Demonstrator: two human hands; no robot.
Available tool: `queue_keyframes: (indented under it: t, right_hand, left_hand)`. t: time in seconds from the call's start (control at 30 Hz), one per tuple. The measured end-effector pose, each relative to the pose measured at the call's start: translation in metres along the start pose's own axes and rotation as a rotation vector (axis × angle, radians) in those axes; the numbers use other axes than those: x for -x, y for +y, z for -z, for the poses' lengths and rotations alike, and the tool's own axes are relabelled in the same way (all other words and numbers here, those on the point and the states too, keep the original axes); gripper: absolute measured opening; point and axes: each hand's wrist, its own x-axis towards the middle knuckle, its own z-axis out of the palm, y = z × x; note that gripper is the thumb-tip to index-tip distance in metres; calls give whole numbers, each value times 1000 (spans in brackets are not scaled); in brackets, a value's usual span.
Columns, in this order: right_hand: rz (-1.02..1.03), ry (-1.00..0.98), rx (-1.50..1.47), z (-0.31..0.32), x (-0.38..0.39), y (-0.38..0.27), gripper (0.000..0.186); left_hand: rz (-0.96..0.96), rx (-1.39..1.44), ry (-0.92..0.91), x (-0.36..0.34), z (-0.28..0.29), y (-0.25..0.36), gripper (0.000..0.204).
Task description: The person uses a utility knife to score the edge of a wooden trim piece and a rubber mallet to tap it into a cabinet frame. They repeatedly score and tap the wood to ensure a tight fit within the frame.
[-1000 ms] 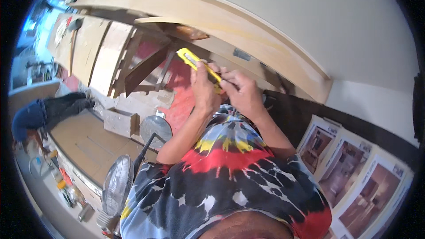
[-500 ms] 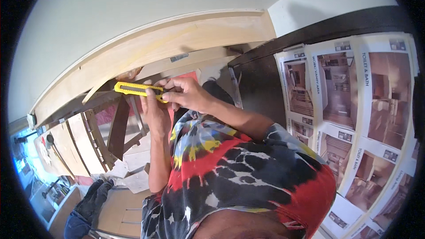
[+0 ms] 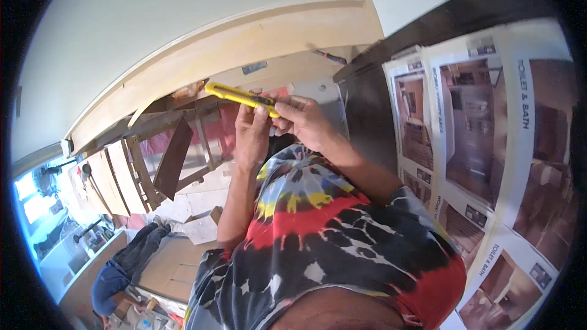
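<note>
A yellow snap-off utility knife is held up in front of my chest, its long slotted end pointing to the left and away. My left hand grips its middle from below, thumb on the body. My right hand pinches the rear end near the dark slider, fingers curled in. Whether a blade sticks out cannot be made out. Just beyond the knife runs a long pale wooden board, with a thin strip peeling off its lower edge at the left.
A dark wooden panel and printed sheets with room pictures stand at the right. A tool with a dark handle lies on the ledge. Wooden frames are at the left; another person is at the lower left.
Both hands and the knife have shifted right and slightly up in the view, along with some turning of the view itself. The grip stays much the same.
</note>
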Motion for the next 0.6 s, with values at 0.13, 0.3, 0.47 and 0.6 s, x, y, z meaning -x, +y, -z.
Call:
queue_keyframes:
  t: [0.13, 0.3, 0.47, 0.6]
  right_hand:
    - [124, 54, 95, 35, 29, -22, 24]
    - [154, 133, 107, 66, 63, -47, 28]
    - [274, 162, 159, 82, 83, -56, 29]
    - [383, 156, 409, 88, 90, -62, 28]
  left_hand:
    - [63, 35, -95, 3, -41, -21, 37]
    - [127, 91, -147, 5, -90, -44, 34]
    - [137, 259, -295, -1, -112, -36, 37]
    - [115, 240, -274, -4, -111, -45, 37]
